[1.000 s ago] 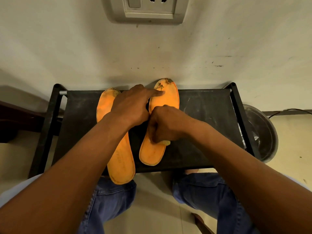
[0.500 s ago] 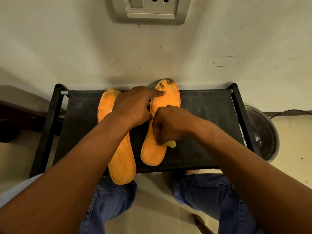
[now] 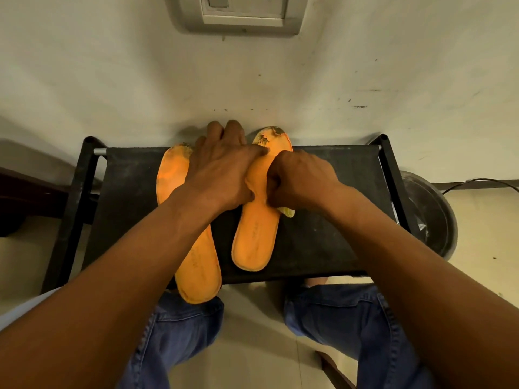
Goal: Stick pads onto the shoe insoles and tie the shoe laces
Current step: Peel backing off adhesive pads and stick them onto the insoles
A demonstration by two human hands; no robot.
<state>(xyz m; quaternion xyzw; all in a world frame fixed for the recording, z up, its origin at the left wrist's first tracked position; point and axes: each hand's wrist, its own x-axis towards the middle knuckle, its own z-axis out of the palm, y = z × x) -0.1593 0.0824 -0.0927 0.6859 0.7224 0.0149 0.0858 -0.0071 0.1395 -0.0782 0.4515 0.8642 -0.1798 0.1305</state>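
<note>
Head view is showing the left hand lying spread, fingers straight, pressing the right insole on the black table. Right hand is curling around a yellowish pad at that insole's edge. Left insole is overhanging the near rim.

There is a single view, from a camera worn on the person's head; it looks forward and steeply down, so the wall fills the upper half of the frame and the floor lies along the bottom edge; the lens is wide, bending the black surface at mid-frame; the camera sits close, both forearms entering from the lower corners and meeting at the centre, the left hand and right hand just above mid-frame; a wall socket is cut off by the top edge; the knees in jeans show at the bottom; no second view shares the scene.
</note>
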